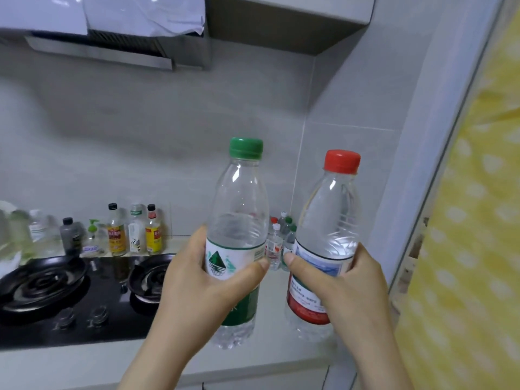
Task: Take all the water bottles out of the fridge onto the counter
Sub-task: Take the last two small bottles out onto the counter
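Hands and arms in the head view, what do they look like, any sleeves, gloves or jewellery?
Both are bare: the left hand and right hand show no gloves, rings or watch. The forearms are uncovered down to the frame's bottom edge, with no sleeve in sight. Nails look short and unpainted.

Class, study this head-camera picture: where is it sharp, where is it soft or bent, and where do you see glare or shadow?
Head view: the green-capped bottle and red-capped bottle in the left hand and right hand are sharpest; the condiment bottles look soft; white glints streak both bottles; the wide lens bends the door frame; a broad soft shadow lies on the wall tiles.
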`<state>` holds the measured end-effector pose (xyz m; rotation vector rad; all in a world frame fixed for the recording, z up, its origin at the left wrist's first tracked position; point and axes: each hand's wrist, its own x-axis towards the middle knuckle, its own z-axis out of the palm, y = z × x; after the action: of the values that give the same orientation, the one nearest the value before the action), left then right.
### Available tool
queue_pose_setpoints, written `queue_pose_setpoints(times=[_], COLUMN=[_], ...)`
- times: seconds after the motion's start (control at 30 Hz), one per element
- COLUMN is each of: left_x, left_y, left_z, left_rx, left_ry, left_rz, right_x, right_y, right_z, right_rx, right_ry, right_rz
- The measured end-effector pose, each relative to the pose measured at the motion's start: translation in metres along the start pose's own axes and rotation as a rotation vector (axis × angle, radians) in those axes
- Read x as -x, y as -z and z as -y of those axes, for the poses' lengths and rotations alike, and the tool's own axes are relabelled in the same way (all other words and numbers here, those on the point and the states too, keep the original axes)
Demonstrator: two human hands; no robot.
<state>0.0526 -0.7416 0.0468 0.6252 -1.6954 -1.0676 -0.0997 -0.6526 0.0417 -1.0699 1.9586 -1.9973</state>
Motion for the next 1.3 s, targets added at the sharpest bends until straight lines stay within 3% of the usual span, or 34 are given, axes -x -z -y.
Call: queue_pose_setpoints(times=[0.4,0.67,1.3], left_x=[-0.114,-0.161,-0.296], left_y=[-0.051,-0.080,-0.057], left_z=[0.058,0.111,0.243], left_rx=[-0.050,-0.064,-0.035], left_ry=[-0.016,0.064,0.178], left_rz=[-0.025,-0.072,-0.005], right_x=[-0.131,-0.194,-0.292], right_y=[-0.029,-0.044,-0.162], right_z=[-0.060,-0.112,-0.196], right_rx=[-0.009,0.022,0.220], right_ry=[-0.021,-0.041,-0.184], right_rz=[0.019,0.058,0.068])
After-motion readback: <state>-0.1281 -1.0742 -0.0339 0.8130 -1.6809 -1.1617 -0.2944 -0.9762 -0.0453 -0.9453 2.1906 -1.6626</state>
